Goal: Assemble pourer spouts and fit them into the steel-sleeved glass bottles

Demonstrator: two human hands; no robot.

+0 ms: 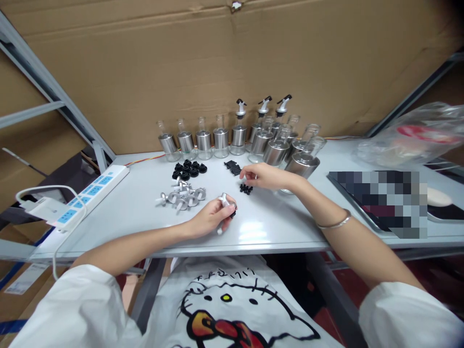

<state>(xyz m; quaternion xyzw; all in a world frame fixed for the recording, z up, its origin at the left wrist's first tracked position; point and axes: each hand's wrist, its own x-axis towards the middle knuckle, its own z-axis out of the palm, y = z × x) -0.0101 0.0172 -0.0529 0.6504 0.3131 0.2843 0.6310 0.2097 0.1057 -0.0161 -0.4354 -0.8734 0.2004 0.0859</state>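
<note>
While the left hand (213,216) grips a silver spout (225,198), apparently to steady it, the right hand (264,175), fingers bent and any hold unclear, is at its two o'clock by small black pieces (246,189), with loose spouts (181,203) at ten o'clock, seemingly heaped within reach.

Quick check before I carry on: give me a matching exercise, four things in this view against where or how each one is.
Column one
1. left hand
2. right hand
3. black stoppers
4. power strip

Column two
A. clustered just beyond the loose silver spouts
B. white with blue sockets, at the left side
C. close to the small black pieces
D. holding one silver spout

Right pairs: 1-D, 2-C, 3-A, 4-B
</note>
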